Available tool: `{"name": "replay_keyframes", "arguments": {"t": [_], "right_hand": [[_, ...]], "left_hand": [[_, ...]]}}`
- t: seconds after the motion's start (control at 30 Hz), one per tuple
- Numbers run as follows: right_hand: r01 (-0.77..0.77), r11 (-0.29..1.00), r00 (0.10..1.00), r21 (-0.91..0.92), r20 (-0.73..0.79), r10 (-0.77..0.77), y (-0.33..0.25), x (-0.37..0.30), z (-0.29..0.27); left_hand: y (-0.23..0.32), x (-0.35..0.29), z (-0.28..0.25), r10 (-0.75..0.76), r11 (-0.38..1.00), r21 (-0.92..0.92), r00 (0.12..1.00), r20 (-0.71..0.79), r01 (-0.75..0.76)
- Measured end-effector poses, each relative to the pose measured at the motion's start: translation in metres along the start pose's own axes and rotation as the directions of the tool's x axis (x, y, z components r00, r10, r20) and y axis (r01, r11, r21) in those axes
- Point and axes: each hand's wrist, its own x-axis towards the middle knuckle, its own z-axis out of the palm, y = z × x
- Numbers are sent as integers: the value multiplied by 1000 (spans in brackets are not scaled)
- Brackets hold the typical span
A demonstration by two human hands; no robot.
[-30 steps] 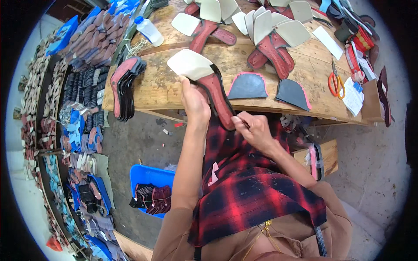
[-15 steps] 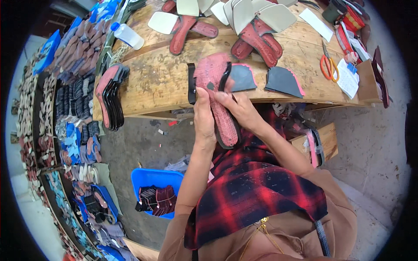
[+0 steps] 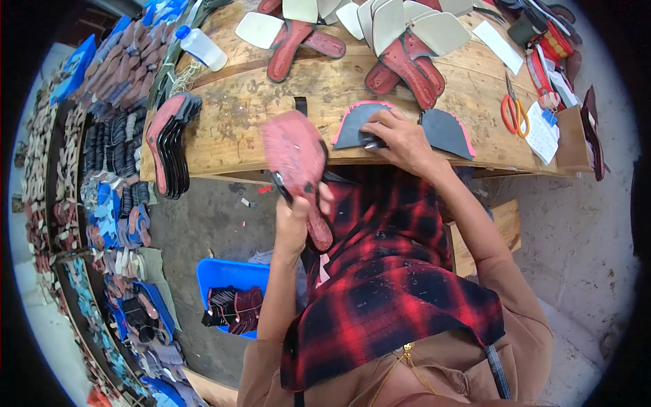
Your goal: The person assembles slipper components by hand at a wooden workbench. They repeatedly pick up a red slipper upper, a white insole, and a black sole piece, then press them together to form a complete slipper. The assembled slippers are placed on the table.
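My left hand [image 3: 296,220] grips the narrow heel end of a reddish-pink shoe insole [image 3: 293,146], held just off the table's front edge. Black straps hang at both sides of the insole, which is slightly blurred. My right hand [image 3: 400,139] is over a dark grey curved piece with a pink edge [image 3: 352,125] lying on the table. Its fingers are curled round a small dark thing with a shiny tip, too hidden to name. Beside that hand lies a second grey piece with a pink edge [image 3: 447,136].
Red insoles with pale square-toed pieces [image 3: 407,57] lie across the far side of the wooden table [image 3: 237,129]. Orange-handled scissors [image 3: 514,112] rest at right. A stack of black-edged insoles [image 3: 166,146] and a plastic bottle [image 3: 202,49] are at left. Below stands a blue bin [image 3: 234,271].
The insole has moved left and nearer to me, now in my left hand alone. My right hand has left it and moved right onto the grey piece. A black strip now shows on the table.
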Motion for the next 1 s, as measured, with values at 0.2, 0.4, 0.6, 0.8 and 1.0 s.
{"name": "replay_keyframes", "arguments": {"t": [0.2, 0.4, 0.6, 0.8, 1.0], "right_hand": [[13, 994, 995, 106, 96, -24, 26, 13, 3], [-123, 986, 992, 112, 15, 122, 35, 14, 19], [-355, 813, 874, 462, -144, 464, 17, 21, 2], [-117, 899, 625, 423, -672, 398, -30, 24, -39], [146, 989, 962, -24, -228, -147, -62, -22, -40]], "left_hand": [[6, 1, 11, -464, 885, 182, 850, 248, 429], [-24, 56, 59, -96, 995, -1, 995, 36, 96], [-58, 68, 59, -115, 956, -282, 989, -98, 83], [-48, 77, 52, -143, 957, -256, 990, -4, 137], [-12, 48, 49, -54, 961, -253, 973, 224, 112]]}}
